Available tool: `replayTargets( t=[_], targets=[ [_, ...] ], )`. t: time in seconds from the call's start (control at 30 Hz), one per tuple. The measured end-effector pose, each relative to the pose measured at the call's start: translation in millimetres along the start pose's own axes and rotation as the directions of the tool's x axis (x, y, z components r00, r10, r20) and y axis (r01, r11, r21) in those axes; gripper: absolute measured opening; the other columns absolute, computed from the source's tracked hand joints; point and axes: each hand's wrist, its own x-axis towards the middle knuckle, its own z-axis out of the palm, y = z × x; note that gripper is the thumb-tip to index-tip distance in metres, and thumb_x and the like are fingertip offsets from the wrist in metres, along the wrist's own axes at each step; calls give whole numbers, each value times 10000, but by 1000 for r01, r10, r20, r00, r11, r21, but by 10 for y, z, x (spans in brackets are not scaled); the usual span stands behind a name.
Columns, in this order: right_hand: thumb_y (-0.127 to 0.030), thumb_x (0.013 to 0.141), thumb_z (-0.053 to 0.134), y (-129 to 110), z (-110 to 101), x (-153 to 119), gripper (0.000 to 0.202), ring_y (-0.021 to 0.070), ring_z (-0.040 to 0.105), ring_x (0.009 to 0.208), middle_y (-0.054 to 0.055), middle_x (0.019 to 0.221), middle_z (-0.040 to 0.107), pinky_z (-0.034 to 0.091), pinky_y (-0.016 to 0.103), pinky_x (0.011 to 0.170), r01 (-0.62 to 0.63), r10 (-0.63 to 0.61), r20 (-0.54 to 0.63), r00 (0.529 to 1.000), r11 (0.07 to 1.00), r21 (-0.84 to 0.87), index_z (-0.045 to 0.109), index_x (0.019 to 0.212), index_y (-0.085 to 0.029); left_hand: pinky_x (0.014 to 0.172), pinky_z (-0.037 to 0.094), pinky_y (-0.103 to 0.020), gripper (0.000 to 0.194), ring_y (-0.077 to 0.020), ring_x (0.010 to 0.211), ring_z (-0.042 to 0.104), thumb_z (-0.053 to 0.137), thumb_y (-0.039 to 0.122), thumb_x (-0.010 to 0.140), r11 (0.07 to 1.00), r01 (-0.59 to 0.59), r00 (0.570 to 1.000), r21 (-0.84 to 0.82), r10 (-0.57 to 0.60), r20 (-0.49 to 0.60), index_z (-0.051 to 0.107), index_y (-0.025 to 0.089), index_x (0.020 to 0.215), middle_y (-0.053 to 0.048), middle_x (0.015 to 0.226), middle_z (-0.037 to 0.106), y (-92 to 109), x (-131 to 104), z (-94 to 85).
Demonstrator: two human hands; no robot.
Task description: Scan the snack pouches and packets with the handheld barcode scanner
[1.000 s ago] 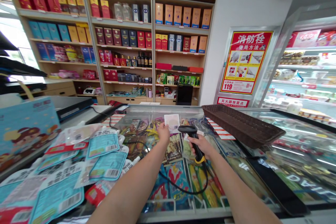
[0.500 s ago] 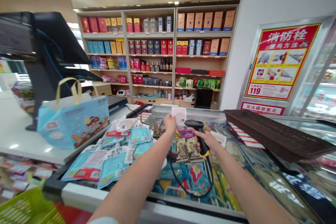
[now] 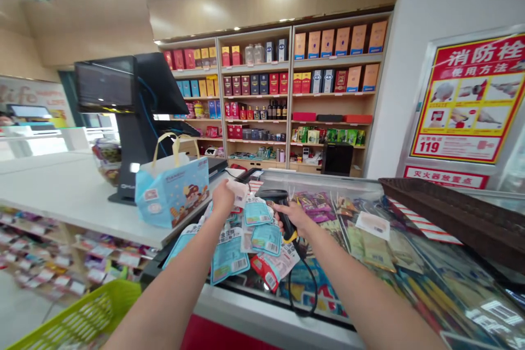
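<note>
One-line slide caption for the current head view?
Left hand holding a white packet, right hand gripping a barcode scanner, near blue pouches on a glass-topped display case.

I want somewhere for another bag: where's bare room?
White counter, left of the checkout terminal and blue shopping bag; freezer glass between the right hand and the white packet lying on it. Crowded: the glass's left end, heaped with pouches.

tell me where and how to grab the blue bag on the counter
Best, I think, by both pale handles, from above: they stand up over the top of the upright blue bag, with loops fingers could slip through.
</note>
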Motion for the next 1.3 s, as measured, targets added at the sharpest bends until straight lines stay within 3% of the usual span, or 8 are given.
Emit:
replayTargets(
  t=[0.2,0.3,0.4,0.63,0.8,1.0,1.17,1.3],
  targets=[
    [-374,685,730,47,-23,50,303,73,467,357,-63,487,546,407,203,356,-4,4,10,1000,999,39,505,746,-181,1089,322,-397,447,-255,1231,520,428,8,747,911,-200,978,360,165,125,664,152,1097,-139,1337,565,-43,-58,-63],
    [-396,654,750,57,-108,49,338,68,461,356,-68,495,549,405,205,361,-2,2,4,1000,997,76,520,772,-178,1150,208,-459,443,-268,1335,416,414,30,784,853,-283,959,437,264,106,653,151,1137,-150,1445,451,99,-109,-51],
    [-409,617,770,55,-241,16,374,73,479,370,-64,517,566,410,211,370,28,-26,-23,999,994,104,531,787,-176,1152,212,-463,418,-259,1345,402,428,70,811,835,-371,928,407,355,117,647,173,1152,-139,1441,454,323,-200,89],
    [-406,628,765,46,-944,-242,346,87,488,372,-53,511,566,423,226,366,114,-96,-172,980,989,98,527,735,-178,1134,258,-423,346,-231,1288,469,513,122,817,847,-498,843,187,422,335,644,173,1133,-124,1371,531,943,-910,945],
    [-380,658,746,-7,-1657,-639,304,86,478,359,-54,499,557,422,224,355,172,-132,-334,933,981,94,536,735,-175,1055,352,-363,292,-243,1173,563,557,218,825,838,-535,707,108,375,600,654,117,1082,-150,1188,640,1362,-1687,1670],
    [-373,645,749,-121,-2237,-1026,302,72,463,346,-54,469,537,409,200,340,246,-168,-497,851,965,95,541,714,-165,1006,386,-352,435,-288,1200,538,574,424,809,844,-528,614,93,304,729,653,97,1084,-204,1190,620,1733,-2368,2284],
    [-362,641,757,-86,-2464,-1057,321,89,494,358,-57,502,567,428,212,341,289,-171,-537,826,947,142,543,795,-179,1039,352,-429,537,-333,1295,451,686,300,678,846,-511,593,152,219,775,590,97,1165,-236,1268,566,1853,-2571,2508],
    [-374,639,766,-63,-2511,-1040,324,86,494,361,-49,512,570,436,217,350,289,-183,-513,839,948,135,542,761,-174,949,436,-409,436,-297,1135,588,674,208,685,938,-343,648,35,210,732,582,117,1102,-201,1118,648,1790,-2529,2641]
  ],
)
